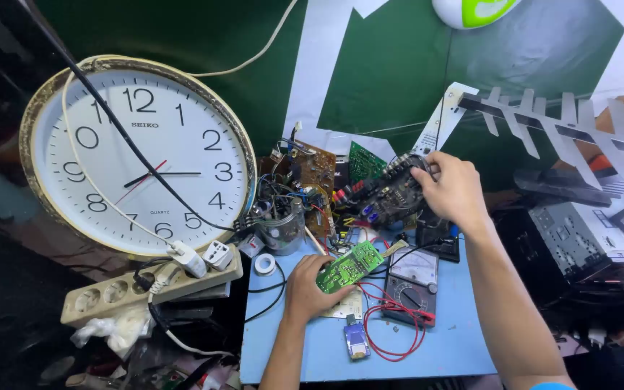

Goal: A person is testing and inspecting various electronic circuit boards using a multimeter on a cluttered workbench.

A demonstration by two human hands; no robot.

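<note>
Cluttered blue bench [456, 347]: left hand [305, 289] pinches small green circuit board [349, 266] above it; right hand [455, 189] grips dark component-studded board [391, 193], apparently by its edge. Red meter leads [391, 318] could snag; either board may slip.

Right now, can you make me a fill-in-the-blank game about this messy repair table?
1. The left hand holds a ____ circuit board.
2. The right hand touches a ____ circuit board.
3. Red and black leads coil beside the ____.
4. The wall clock leans behind a power ____.

Missing words: green; black; multimeter; strip
</note>
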